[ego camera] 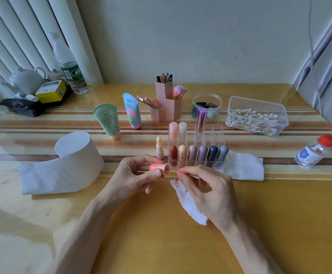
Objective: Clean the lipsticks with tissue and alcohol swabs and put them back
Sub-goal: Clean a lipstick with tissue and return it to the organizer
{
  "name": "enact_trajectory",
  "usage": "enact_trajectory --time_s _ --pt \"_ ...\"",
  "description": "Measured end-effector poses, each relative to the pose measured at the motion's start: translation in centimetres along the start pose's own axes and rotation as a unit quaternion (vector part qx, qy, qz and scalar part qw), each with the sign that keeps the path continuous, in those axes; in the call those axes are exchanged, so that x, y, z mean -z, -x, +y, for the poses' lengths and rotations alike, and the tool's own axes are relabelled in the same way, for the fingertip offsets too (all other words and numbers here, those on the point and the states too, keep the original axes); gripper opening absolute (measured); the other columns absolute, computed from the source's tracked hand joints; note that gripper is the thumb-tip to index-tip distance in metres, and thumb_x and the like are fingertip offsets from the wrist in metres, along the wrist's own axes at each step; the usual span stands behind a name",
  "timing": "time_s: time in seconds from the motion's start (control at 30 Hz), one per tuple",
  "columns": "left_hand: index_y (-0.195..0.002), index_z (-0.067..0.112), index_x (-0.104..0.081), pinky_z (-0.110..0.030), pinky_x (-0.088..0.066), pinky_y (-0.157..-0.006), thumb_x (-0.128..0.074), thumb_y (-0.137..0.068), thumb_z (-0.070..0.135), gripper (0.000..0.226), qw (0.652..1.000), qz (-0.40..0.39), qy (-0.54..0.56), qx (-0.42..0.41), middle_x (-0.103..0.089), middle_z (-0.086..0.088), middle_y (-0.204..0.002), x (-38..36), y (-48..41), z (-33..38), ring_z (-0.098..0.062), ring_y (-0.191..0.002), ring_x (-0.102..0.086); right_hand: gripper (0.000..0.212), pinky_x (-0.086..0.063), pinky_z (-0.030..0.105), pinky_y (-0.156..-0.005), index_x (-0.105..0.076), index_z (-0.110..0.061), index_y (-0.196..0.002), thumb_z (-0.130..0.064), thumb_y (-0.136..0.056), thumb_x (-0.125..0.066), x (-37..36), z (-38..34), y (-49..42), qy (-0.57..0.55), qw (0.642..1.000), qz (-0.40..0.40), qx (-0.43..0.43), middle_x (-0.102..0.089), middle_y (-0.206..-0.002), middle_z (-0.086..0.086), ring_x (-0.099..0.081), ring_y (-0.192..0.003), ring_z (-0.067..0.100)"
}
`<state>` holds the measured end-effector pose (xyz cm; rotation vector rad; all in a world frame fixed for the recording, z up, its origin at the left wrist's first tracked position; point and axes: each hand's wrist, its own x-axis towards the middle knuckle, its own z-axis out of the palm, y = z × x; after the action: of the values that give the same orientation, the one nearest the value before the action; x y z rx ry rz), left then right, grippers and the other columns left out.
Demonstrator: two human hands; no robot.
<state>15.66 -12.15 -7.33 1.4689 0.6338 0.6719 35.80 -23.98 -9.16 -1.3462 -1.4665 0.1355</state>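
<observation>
Your left hand (pixel 135 175) grips a short pink tube (pixel 158 167), held level just above the table (pixel 161 234), with its open end turned to the right. The thumb lies across the near side and the fingers curl behind it. Whether this is a cap or a lipstick body, you cannot tell from here.

Your right hand (pixel 210 192) pinches a thin cotton swab (pixel 174 170) between thumb and forefinger, and the swab's tip meets the tube's open end. The same hand also holds a red-stained tissue (pixel 187 202) under the palm, which hangs down toward the table.

Just beyond your left fingers, 1 uncapped lipstick (pixel 158 148) with a pale bullet stands upright, close beside the left wall of the clear organiser (pixel 212 129). The organiser's near row holds 6 capped lipsticks. Its far row holds 2 pale ones at the left and 1 shiny purple one further right, tilted.

A folded tissue (pixel 244 167) lies at the organiser's right, near side. The tissue roll (pixel 76 155) sits to the left with its tail unrolled toward you. Far right, a clear box (pixel 260 104) holds many swabs, and nearer on the right a small red-capped bottle (pixel 313 153) stands alone
</observation>
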Motion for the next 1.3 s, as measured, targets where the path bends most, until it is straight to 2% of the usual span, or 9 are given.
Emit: enact_trajectory --time_s 0.1,0.2,0.3,0.43,0.63,0.8,0.9,1.1,1.3 --pt "-0.1 0.015 -0.078 -0.019 -0.039 -0.048 -0.087 -0.078 0.047 0.04 1.0 -0.003 -0.006 0.0 -0.075 -0.014 -0.082 -0.1 0.0 -0.2 -0.017 -0.048 -0.051 0.005 -0.056 0.034 -0.064 -0.081 -0.014 -0.098 -0.018 -0.096 -0.078 -0.1 0.5 0.0 0.049 0.998 0.007 0.03 -0.074 -0.083 -0.009 -0.069 -0.073 0.013" --pt "-0.096 0.011 -0.078 -0.021 -0.042 -0.05 -0.078 -0.085 0.017 0.012 1.0 -0.006 -0.012 -0.014 -0.074 -0.016 -0.082 -0.3 0.0 0.0 -0.02 -0.05 -0.05 0.008 -0.053 0.036 -0.059 -0.08 -0.015 -0.092 -0.018 -0.097 -0.075 -0.3 0.5 0.0 0.087 0.995 0.011 0.047 -0.069 -0.074 -0.008 -0.063 -0.065 0.014" --pt "-0.097 0.002 -0.076 -0.022 -0.048 -0.054 -0.075 -0.084 0.006 0.014 0.999 0.004 -0.014 -0.04 -0.077 -0.014 -0.084 -0.5 -0.1 0.0 -0.019 -0.051 -0.053 0.01 -0.049 0.033 -0.056 -0.077 -0.015 -0.086 -0.015 -0.096 -0.074 -0.5 0.2 0.0 0.116 0.991 -0.003 0.063 -0.062 -0.067 -0.01 -0.053 -0.059 0.01" --pt "-0.102 -0.011 -0.071 -0.024 -0.052 -0.059 -0.075 -0.082 0.005 0.025 0.998 0.025 -0.013 -0.056 -0.079 -0.014 -0.091 -0.4 -0.3 -0.3 -0.02 -0.054 -0.057 0.014 -0.047 0.026 -0.059 -0.077 -0.016 -0.091 -0.02 -0.1 -0.068 -0.6 0.1 0.2 0.096 0.993 -0.027 0.055 -0.065 -0.073 -0.013 -0.049 -0.063 0.003" --pt "-0.101 -0.006 -0.072 -0.025 -0.055 -0.06 -0.075 -0.082 0.004 0.022 0.997 0.024 -0.013 -0.067 -0.079 -0.016 -0.093 -0.3 -0.4 -0.8 -0.022 -0.059 -0.06 0.007 -0.05 0.032 -0.061 -0.076 -0.018 -0.095 -0.02 -0.101 -0.073 -0.5 0.3 0.4 0.059 0.996 -0.062 0.028 -0.068 -0.078 -0.012 -0.059 -0.068 0.007" --pt "-0.103 0.007 -0.077 -0.027 -0.056 -0.062 -0.088 -0.08 0.034 0.038 0.997 0.015 -0.012 -0.069 -0.078 -0.018 -0.097 -0.1 -0.6 -1.1 -0.035 -0.072 -0.063 0.014 -0.051 0.039 -0.064 -0.074 -0.014 -0.094 -0.02 -0.104 -0.066 -0.6 0.0 0.4 0.064 0.996 -0.038 0.044 -0.068 -0.08 -0.008 -0.063 -0.071 0.016" --pt "-0.103 0.01 -0.077 -0.028 -0.057 -0.063 -0.088 -0.08 0.035 0.035 0.997 0.01 -0.034 -0.068 -0.078 -0.017 -0.095 -0.1 -0.5 -1.1 -0.046 -0.07 -0.062 0.012 -0.051 0.035 -0.064 -0.074 -0.012 -0.092 -0.016 -0.101 -0.068 -0.6 -0.3 0.2 0.089 0.994 -0.007 0.061 -0.066 -0.08 -0.011 -0.057 -0.069 0.012" --pt "-0.101 0.008 -0.078 -0.025 -0.055 -0.062 -0.082 -0.081 0.012 0.021 0.995 -0.006 -0.065 -0.075 -0.079 -0.011 -0.09 -0.3 -0.4 -0.7 -0.024 -0.067 -0.064 0.008 -0.047 0.022 -0.069 -0.075 -0.013 -0.096 -0.017 -0.1 -0.069 -0.3 -0.2 0.1 0.097 0.994 0.007 0.047 -0.057 -0.085 -0.023 -0.048 -0.076 -0.004" --pt "-0.102 0.008 -0.076 -0.026 -0.057 -0.062 -0.086 -0.08 0.033 0.035 0.996 -0.031 -0.032 -0.073 -0.078 -0.015 -0.094 -0.5 -0.1 -0.7 -0.022 -0.069 -0.067 0.013 -0.046 0.015 -0.063 -0.075 -0.015 -0.1 -0.024 -0.104 -0.066 0.3 0.2 0.0 0.029 0.998 0.032 -0.046 -0.069 -0.08 -0.014 -0.065 -0.07 0.005"
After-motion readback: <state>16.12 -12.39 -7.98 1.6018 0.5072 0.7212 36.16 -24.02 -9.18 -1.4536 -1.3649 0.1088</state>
